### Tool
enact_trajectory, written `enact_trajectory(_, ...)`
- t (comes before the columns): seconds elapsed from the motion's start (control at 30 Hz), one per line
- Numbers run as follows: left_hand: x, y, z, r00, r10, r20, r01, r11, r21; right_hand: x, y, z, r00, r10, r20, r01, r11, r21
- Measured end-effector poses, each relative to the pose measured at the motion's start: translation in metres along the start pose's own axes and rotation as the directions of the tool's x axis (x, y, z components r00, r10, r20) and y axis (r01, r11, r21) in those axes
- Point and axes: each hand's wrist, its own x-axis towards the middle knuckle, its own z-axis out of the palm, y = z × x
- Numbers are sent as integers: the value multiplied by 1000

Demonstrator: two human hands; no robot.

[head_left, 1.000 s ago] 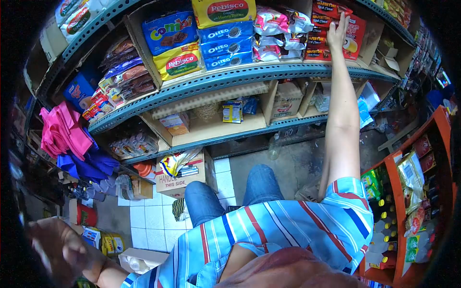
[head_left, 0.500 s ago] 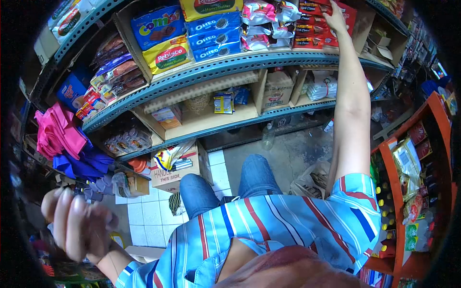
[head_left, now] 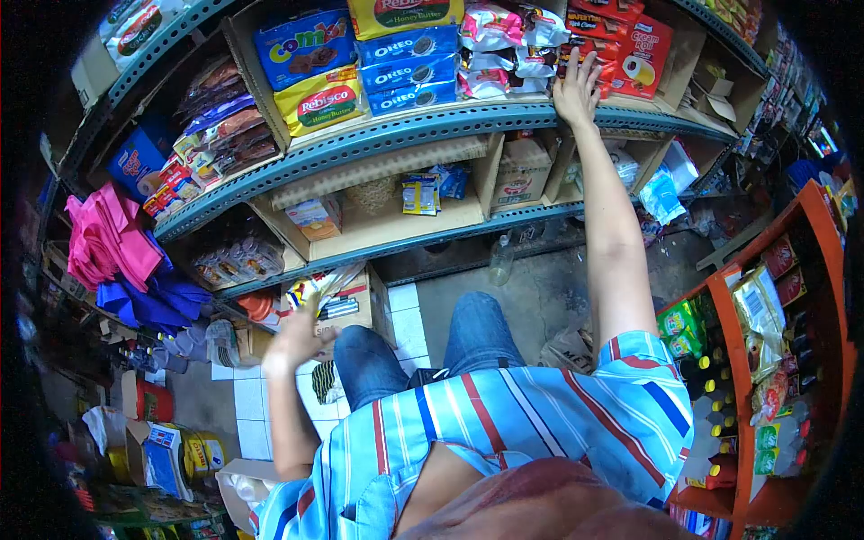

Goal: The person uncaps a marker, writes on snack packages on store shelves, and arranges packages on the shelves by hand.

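My right hand (head_left: 578,92) is stretched up to the shelf, fingers spread against the front of the stacked red wafer packs (head_left: 596,52); it grips nothing. To their right stands a red cream roll pack (head_left: 643,56). White and pink packs (head_left: 508,67) lie just left of the hand, then blue Oreo packs (head_left: 409,72) and a yellow Rebisco pack (head_left: 317,103). Low on the left, my left hand (head_left: 297,344) is raised, somewhat blurred, with fingers apart and nothing visible in it. Behind it is a cardboard box (head_left: 355,310) with packets on top.
A blue perforated metal shelf edge (head_left: 387,135) curves across. Below it, a shelf holds small yellow packets (head_left: 420,193). Pink cloth (head_left: 112,238) hangs at left. An orange rack (head_left: 733,360) with bottles stands close on my right. A clear bottle (head_left: 501,259) stands on the floor.
My right hand has come down and left from the upper red packs, uncovering the cream roll pack. My left hand has moved right and upward, toward my knee, and its curled fingers have opened.
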Motion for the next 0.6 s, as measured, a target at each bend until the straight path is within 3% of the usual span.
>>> enact_trajectory(0.07, 28, -47, 64, 992, 120, -32, -123, 980, -158, 1, -1, -5, 1000, 10, 25, -11, 999, 41)
enact_trajectory(0.13, 12, -33, 76, 985, 170, -2, -167, 964, -209, 9, 20, 3, 989, -108, -97, 124, 976, 179)
enact_trajectory(0.17, 8, -29, 82, 983, 184, 11, -177, 957, -230, 13, 23, -4, 994, -67, -88, 84, 975, 205)
enact_trajectory(0.23, 6, -30, 97, 993, 78, 83, -58, 975, -216, 21, 5, -36, 982, 176, -61, -132, 889, 439)
enact_trajectory(0.27, 2, -34, 104, 995, 94, 36, -83, 969, -234, 29, 9, -18, 955, 187, -229, -6, 786, 618)
enact_trajectory(0.33, 0, -36, 106, 997, 53, 59, -39, 976, -213, 25, -48, -57, 925, 121, -361, 54, 897, 439)
enact_trajectory(0.4, 1, -42, 100, 997, 7, 83, 8, 983, -185, 36, -90, -64, 882, 2, -472, 184, 919, 349)
enact_trajectory(0.5, 28, -40, 68, 983, 180, 25, -175, 975, -139, 55, -152, -70, 766, -162, -622, 378, 896, 232)
enact_trajectory(0.53, 29, -21, 40, 957, 278, -85, -284, 956, -69, 67, -163, -59, 735, -132, -665, 404, 873, 274)
enact_trajectory(0.57, 36, -8, 18, 871, 437, -222, -452, 892, -19, 75, -172, -50, 767, -133, -628, 430, 833, 348)
enact_trajectory(0.6, 44, 13, -10, 877, 425, -225, -442, 897, -30, 78, -179, -43, 876, -132, -464, 323, 875, 362)
